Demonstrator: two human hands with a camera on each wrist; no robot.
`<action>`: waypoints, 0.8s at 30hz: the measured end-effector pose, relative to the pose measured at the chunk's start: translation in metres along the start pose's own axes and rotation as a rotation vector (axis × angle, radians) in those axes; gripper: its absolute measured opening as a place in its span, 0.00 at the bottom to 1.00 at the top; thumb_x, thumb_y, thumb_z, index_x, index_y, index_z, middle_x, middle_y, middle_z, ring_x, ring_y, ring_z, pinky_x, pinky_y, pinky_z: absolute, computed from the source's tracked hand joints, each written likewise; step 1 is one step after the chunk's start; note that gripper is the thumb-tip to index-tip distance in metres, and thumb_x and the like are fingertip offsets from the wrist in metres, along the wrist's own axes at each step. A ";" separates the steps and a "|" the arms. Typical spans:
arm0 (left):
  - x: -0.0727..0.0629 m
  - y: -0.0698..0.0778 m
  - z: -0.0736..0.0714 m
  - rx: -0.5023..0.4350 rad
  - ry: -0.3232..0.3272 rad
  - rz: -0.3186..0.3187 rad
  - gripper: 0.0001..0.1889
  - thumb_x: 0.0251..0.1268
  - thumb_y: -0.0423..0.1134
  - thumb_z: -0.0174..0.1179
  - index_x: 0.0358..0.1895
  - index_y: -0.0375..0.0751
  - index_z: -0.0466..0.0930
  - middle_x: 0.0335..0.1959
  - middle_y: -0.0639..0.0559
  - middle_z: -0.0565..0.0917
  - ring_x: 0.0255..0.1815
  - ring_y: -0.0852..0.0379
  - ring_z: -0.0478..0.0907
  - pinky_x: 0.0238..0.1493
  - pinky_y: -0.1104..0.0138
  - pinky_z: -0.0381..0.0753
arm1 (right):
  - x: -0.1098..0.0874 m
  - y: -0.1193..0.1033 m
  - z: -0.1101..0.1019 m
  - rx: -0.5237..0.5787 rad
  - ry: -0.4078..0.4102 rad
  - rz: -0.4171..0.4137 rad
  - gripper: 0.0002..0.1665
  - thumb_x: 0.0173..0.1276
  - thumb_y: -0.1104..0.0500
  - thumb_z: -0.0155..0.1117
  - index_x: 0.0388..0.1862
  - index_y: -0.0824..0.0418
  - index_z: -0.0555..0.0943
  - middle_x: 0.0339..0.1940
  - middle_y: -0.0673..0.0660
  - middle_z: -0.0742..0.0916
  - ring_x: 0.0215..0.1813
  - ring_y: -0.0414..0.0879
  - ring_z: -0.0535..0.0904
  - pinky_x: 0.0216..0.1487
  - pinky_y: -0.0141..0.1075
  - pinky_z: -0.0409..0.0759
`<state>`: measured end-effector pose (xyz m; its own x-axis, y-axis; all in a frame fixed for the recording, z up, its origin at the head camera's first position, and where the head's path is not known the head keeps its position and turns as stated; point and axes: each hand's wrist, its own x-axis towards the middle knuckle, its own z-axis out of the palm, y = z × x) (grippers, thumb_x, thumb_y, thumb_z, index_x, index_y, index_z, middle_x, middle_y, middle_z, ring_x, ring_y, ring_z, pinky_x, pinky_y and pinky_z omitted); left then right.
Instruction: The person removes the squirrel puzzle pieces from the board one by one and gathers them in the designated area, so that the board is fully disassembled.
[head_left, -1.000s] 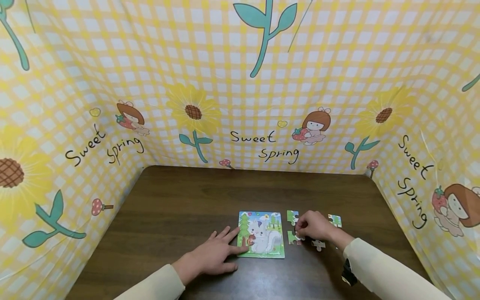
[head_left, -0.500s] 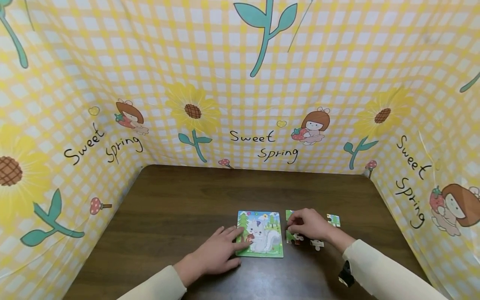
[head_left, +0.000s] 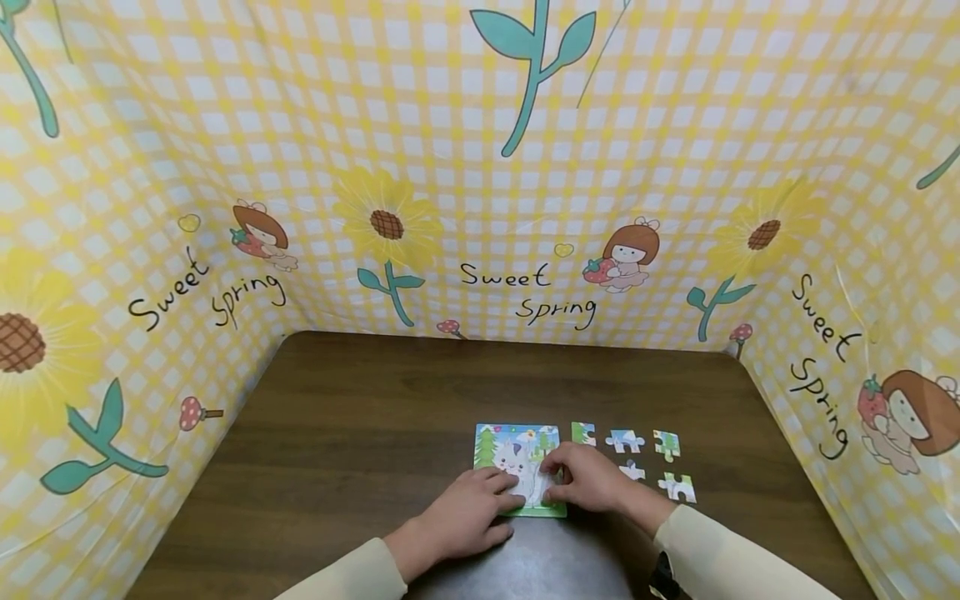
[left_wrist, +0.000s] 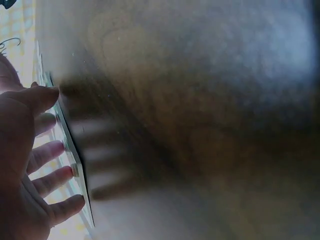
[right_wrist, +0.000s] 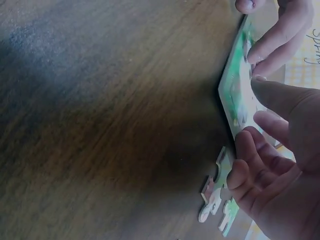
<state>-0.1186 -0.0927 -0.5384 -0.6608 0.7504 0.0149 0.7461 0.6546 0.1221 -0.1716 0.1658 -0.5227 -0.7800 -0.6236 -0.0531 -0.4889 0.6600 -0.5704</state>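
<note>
A square squirrel jigsaw puzzle (head_left: 495, 442) in a green-edged board lies on the dark wooden table. From the left, my left hand (head_left: 471, 510) reaches over its lower part, fingers extended and touching it. My right hand (head_left: 588, 479) is over the puzzle's right side, around the white tail, its thumb and index fingertip apart. In the right wrist view, the thumb (right_wrist: 275, 95) meets the puzzle surface and the other fingers bend beside the board's edge. No loose piece shows between them. Loose puzzle pieces (head_left: 625, 441) lie right of the board, some partly hidden by the right hand.
The brown table (head_left: 375, 400) extends behind and left of the puzzle. A yellow-and-white checked cloth (head_left: 420, 108) with sunflowers and "Sweet Spring" lettering rises along its back and sides. A loose corner piece (head_left: 678, 487) lies beside the right forearm.
My right hand has moved left from the loose pieces onto the puzzle, uncovering several of them. My left hand has slid right, farther over the board.
</note>
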 end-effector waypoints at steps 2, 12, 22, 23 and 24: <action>0.000 0.000 0.001 0.022 -0.004 0.007 0.23 0.74 0.57 0.58 0.68 0.60 0.80 0.70 0.54 0.77 0.70 0.50 0.73 0.67 0.50 0.75 | 0.001 0.000 0.001 -0.013 0.000 0.003 0.19 0.60 0.52 0.80 0.48 0.57 0.89 0.40 0.49 0.86 0.34 0.40 0.77 0.36 0.32 0.75; -0.005 -0.003 0.005 0.031 -0.051 0.031 0.28 0.76 0.61 0.55 0.73 0.58 0.74 0.76 0.51 0.72 0.77 0.48 0.68 0.71 0.51 0.72 | 0.000 -0.001 0.000 -0.031 -0.018 -0.033 0.19 0.59 0.54 0.81 0.48 0.58 0.89 0.39 0.50 0.84 0.32 0.42 0.76 0.34 0.31 0.73; -0.009 -0.002 0.005 0.011 -0.056 0.020 0.30 0.76 0.63 0.53 0.75 0.58 0.72 0.78 0.50 0.69 0.79 0.47 0.65 0.70 0.48 0.72 | 0.006 0.002 0.005 -0.091 -0.030 -0.012 0.24 0.57 0.52 0.82 0.51 0.59 0.88 0.40 0.48 0.85 0.35 0.37 0.74 0.39 0.34 0.76; -0.010 -0.002 0.005 0.013 -0.057 0.022 0.30 0.75 0.63 0.53 0.75 0.58 0.72 0.78 0.50 0.69 0.79 0.47 0.65 0.70 0.48 0.73 | 0.007 0.002 0.006 -0.090 -0.031 -0.007 0.24 0.57 0.52 0.82 0.51 0.59 0.88 0.39 0.48 0.85 0.35 0.38 0.75 0.39 0.34 0.76; -0.010 -0.001 0.004 0.014 -0.057 0.023 0.31 0.75 0.64 0.54 0.75 0.58 0.72 0.78 0.50 0.69 0.79 0.47 0.66 0.70 0.48 0.73 | 0.007 0.001 0.006 -0.091 -0.031 -0.004 0.24 0.56 0.52 0.82 0.50 0.58 0.88 0.39 0.48 0.85 0.35 0.38 0.75 0.39 0.34 0.76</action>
<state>-0.1124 -0.1005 -0.5429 -0.6384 0.7687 -0.0390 0.7621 0.6384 0.1080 -0.1751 0.1602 -0.5288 -0.7662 -0.6380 -0.0767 -0.5266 0.6918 -0.4941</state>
